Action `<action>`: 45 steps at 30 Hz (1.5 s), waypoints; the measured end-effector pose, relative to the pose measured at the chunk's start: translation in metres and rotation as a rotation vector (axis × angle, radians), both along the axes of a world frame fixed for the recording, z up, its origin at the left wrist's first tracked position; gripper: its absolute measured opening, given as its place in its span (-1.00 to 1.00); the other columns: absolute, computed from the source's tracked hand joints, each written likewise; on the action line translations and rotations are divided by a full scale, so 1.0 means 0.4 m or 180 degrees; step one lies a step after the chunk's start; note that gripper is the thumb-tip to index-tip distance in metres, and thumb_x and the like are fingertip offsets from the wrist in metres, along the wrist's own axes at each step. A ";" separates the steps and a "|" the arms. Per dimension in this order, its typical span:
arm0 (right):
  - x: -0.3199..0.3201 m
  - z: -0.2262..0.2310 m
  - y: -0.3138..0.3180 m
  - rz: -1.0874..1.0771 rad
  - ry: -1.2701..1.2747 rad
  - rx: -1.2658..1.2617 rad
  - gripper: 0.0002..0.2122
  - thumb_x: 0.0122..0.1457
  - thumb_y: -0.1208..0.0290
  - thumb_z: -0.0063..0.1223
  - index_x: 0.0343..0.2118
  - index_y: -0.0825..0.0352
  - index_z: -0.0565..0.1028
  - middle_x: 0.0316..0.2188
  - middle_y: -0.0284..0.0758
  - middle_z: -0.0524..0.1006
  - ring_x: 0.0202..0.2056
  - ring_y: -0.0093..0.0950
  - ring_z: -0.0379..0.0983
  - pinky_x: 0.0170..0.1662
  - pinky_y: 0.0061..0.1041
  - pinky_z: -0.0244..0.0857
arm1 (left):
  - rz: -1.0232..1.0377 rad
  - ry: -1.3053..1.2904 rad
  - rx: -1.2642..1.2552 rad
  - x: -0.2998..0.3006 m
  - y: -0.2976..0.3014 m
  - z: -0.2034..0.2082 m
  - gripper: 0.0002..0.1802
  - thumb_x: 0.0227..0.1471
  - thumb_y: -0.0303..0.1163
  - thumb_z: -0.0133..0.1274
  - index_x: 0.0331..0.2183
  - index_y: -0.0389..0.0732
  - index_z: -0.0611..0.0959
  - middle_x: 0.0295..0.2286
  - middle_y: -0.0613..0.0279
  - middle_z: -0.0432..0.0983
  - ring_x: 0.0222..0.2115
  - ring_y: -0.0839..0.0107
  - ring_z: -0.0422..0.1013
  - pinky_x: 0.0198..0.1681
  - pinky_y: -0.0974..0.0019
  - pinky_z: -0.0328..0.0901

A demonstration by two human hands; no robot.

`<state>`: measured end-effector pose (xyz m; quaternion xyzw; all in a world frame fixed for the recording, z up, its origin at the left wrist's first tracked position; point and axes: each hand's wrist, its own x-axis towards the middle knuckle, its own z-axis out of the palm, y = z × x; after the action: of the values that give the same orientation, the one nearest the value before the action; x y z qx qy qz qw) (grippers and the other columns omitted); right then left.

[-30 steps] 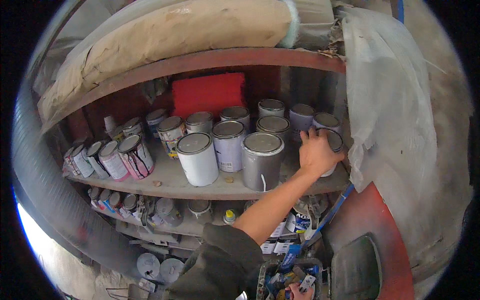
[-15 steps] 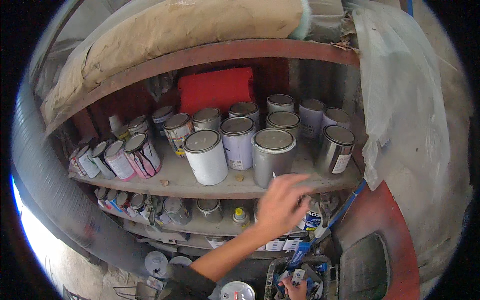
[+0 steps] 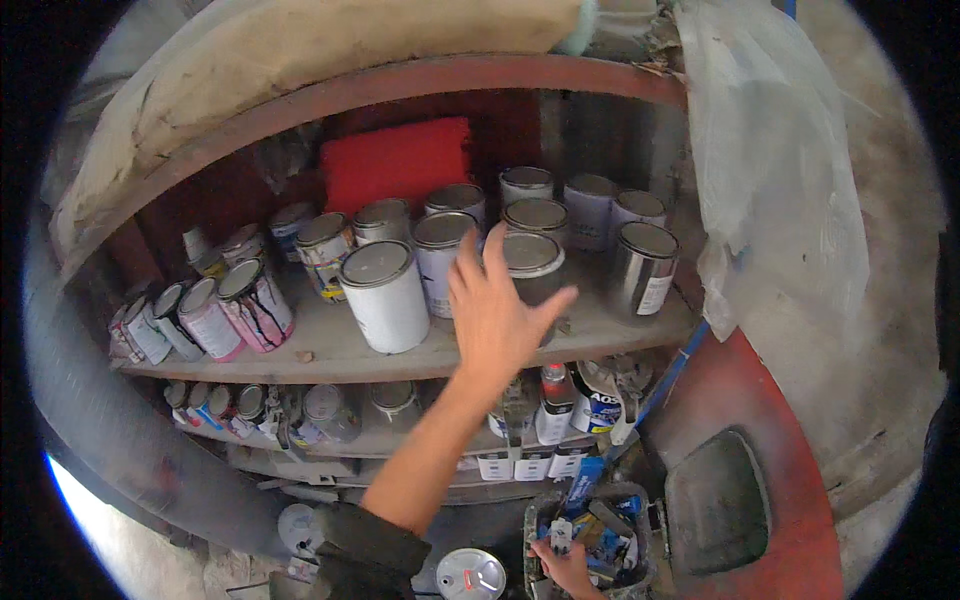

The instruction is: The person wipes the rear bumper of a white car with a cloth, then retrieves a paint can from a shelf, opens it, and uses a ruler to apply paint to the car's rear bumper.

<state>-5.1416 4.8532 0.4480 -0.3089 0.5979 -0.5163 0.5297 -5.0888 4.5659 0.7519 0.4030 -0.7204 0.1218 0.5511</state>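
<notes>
Left hand (image 3: 497,318) raised, fingers (image 3: 496,256) spread; right hand (image 3: 567,569) seemingly curled

red panel (image 3: 396,166), rear | tan wrapped bundle (image 3: 330,65), top | translucent plastic sheet (image 3: 765,150), hanging right

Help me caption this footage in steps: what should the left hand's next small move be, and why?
Probably closing the left hand gently on the grey can: its fingers and thumb are spread in front of that can, and it grips nothing. Whether it touches the can is unclear. The right hand is occupied, holding a small white object.
</notes>
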 end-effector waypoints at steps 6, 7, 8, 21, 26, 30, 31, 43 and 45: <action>-0.004 -0.119 0.025 -0.0068 -0.0024 -0.0362 -0.83 0.32 0.38 0.19 -0.33 0.40 0.60 -0.44 -0.29 0.68 -0.65 -0.70 0.37 -0.58 -0.54 0.21 | 0.0410 -0.1869 0.1492 0.018 -0.061 0.138 0.02 -0.04 0.48 0.05 0.04 -0.31 0.59 -0.08 -0.32 0.56 -0.11 -0.09 0.57 -0.09 -0.03 0.48; -0.013 -0.174 0.035 -0.0233 0.0006 -0.0300 -0.70 0.28 0.24 0.26 -0.44 0.43 0.67 -0.59 -0.36 0.65 -0.69 -0.68 0.38 -0.60 -0.49 0.23 | 0.0237 -0.1944 0.1609 0.001 -0.067 0.154 -0.04 -0.11 0.29 0.19 0.04 -0.40 0.56 -0.16 -0.26 0.62 -0.09 -0.13 0.56 -0.01 0.00 0.45; -0.018 -0.159 0.040 -0.0236 0.0092 -0.0195 -0.69 0.28 0.23 0.26 -0.45 0.42 0.67 -0.61 -0.37 0.64 -0.69 -0.67 0.38 -0.60 -0.49 0.23 | -0.0064 -0.1974 0.1718 0.008 -0.088 0.163 -0.03 -0.13 0.26 0.20 0.07 -0.39 0.54 -0.12 -0.28 0.60 -0.06 -0.12 0.55 0.03 0.03 0.42; -0.040 -0.207 0.064 -0.0764 -0.0265 -0.0316 -0.83 0.28 0.36 0.23 -0.34 0.37 0.62 -0.47 -0.30 0.69 -0.67 -0.71 0.38 -0.61 -0.60 0.24 | -0.0116 -0.2720 0.2324 -0.089 -0.115 0.260 0.19 -0.24 0.15 0.34 0.27 -0.40 0.31 0.11 -0.35 0.43 0.13 -0.08 0.42 0.21 0.12 0.29; -0.038 -0.154 0.060 -0.0732 -0.0289 -0.0087 -0.78 0.23 0.27 0.26 -0.37 0.36 0.68 -0.50 -0.36 0.68 -0.50 -0.60 0.54 -0.37 -0.48 0.40 | -0.0341 -0.2980 0.2408 -0.074 -0.132 0.276 0.23 -0.29 0.12 0.42 0.26 -0.37 0.26 0.05 -0.29 0.47 0.08 -0.03 0.44 0.19 0.15 0.29; -0.052 -0.159 0.064 -0.0723 -0.0145 -0.0072 -0.76 0.23 0.25 0.24 -0.39 0.36 0.67 -0.50 -0.35 0.68 -0.46 -0.54 0.58 -0.34 -0.43 0.43 | -0.1807 -0.3403 0.2165 -0.006 -0.174 0.299 0.22 -0.32 -0.19 0.51 0.28 -0.23 0.16 0.06 -0.12 0.42 0.13 0.09 0.37 0.24 0.19 0.21; -0.059 -0.154 0.065 -0.0798 -0.0191 -0.0079 -0.76 0.23 0.25 0.24 -0.39 0.36 0.67 -0.50 -0.36 0.68 -0.46 -0.54 0.59 -0.34 -0.43 0.43 | -0.1803 -0.3422 0.2305 -0.011 -0.170 0.298 0.25 -0.37 -0.41 0.49 0.30 -0.16 0.11 0.11 -0.04 0.35 0.19 0.13 0.30 0.29 0.18 0.14; -0.075 -0.239 0.074 -0.0783 -0.0253 -0.0415 -0.86 0.29 0.40 0.18 -0.34 0.36 0.59 -0.48 -0.27 0.68 -0.68 -0.71 0.37 -0.61 -0.58 0.23 | -0.1932 -0.3632 0.2335 0.019 -0.172 0.318 0.41 -0.46 -0.58 0.45 0.40 -0.12 0.02 0.26 -0.01 0.23 0.31 0.13 0.15 0.40 0.16 0.02; -0.080 -0.237 0.069 -0.0777 -0.0323 -0.0382 -0.87 0.30 0.41 0.18 -0.35 0.36 0.59 -0.48 -0.27 0.68 -0.68 -0.70 0.37 -0.61 -0.58 0.23 | -0.2002 -0.3557 0.2514 0.011 -0.182 0.315 0.41 -0.46 -0.57 0.45 0.40 -0.12 0.03 0.27 -0.01 0.22 0.32 0.14 0.14 0.40 0.16 0.02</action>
<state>-5.1738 4.8809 0.3530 -0.2384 0.5716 -0.6266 0.4731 -5.0845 4.4931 0.8777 0.2241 -0.9641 -0.1223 -0.0732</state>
